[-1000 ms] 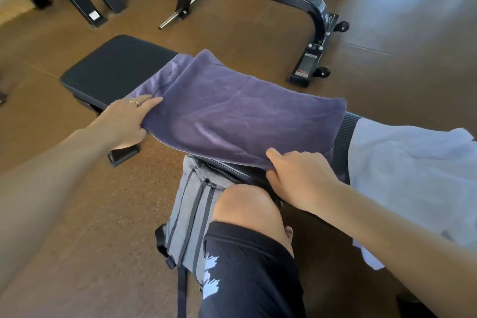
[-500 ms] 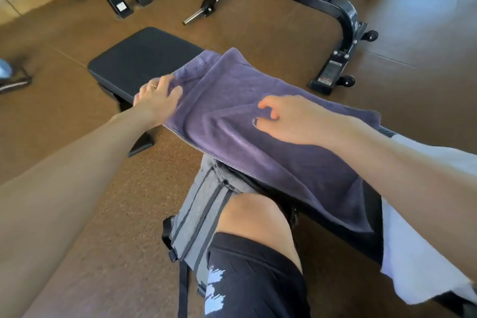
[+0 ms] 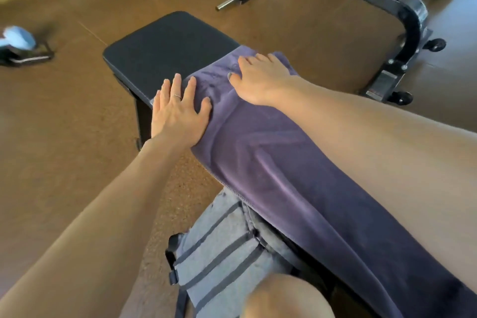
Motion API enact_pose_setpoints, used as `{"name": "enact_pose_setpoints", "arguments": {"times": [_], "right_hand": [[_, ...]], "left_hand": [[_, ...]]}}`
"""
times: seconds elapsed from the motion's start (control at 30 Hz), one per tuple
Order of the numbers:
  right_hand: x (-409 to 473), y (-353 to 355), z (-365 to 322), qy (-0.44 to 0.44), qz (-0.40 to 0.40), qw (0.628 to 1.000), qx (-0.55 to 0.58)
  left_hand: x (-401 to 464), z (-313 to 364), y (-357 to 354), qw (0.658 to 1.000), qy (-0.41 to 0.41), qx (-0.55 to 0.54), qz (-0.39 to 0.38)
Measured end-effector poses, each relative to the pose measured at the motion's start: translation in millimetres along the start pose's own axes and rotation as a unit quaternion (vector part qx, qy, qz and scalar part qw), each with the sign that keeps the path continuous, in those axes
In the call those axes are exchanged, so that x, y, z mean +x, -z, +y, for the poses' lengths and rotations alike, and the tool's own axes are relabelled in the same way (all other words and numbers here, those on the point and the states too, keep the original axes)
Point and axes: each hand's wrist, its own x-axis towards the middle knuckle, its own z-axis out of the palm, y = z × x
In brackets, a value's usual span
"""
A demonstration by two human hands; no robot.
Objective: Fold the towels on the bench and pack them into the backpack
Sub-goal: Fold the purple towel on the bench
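Purple towel (image 3: 296,175) lies along the bench (image 3: 167,46), from the middle of the frame down to the lower right, with its near edge hanging over the backpack (image 3: 227,253) at the bottom centre. My left hand (image 3: 178,113) presses flat on the near corner, fingers spread. My right hand (image 3: 260,77) presses the far corner, fingers straight. I think the overhanging edge may slide off the bench if I lift both palms together, and the fold may go crooked, because creases run beside my left hand. Half a second ago my right hand was at the towel's middle; now it has reached the end, and my left hand has flattened.
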Motion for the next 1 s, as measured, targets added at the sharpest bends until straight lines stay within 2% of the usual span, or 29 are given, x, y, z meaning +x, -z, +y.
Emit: {"name": "enact_pose_setpoints", "arguments": {"times": [0.1,0.2,0.4,0.53,0.7,0.8,0.9,1.0], "right_hand": [[24,-9,3,0.012,-0.027,0.999,-0.014],[45,-13,1,0.039,-0.008,0.999,-0.018],[50,-29,-4,0.037,0.024,0.998,0.042],[35,-28,-1,0.046,0.081,0.994,0.055],[-35,-26,15,0.018,0.073,0.992,0.104],[-102,-27,39,-0.016,0.047,0.995,0.087],[-174,-27,64,-0.052,0.025,0.997,0.059],[-232,-28,84,-0.1,0.012,0.994,0.047]], "left_hand": [[8,-11,-1,1.0,0.023,-0.007,0.002],[25,-24,1,0.999,0.043,0.002,0.007],[34,-29,0,0.998,0.048,0.022,0.015],[34,-30,-1,0.998,0.051,0.026,0.015],[36,-31,2,0.998,0.046,0.042,0.0],[33,-28,6,0.996,0.055,0.06,-0.025],[25,-15,20,0.992,0.061,0.113,-0.009],[-6,33,40,0.993,-0.057,0.095,0.036]]}}
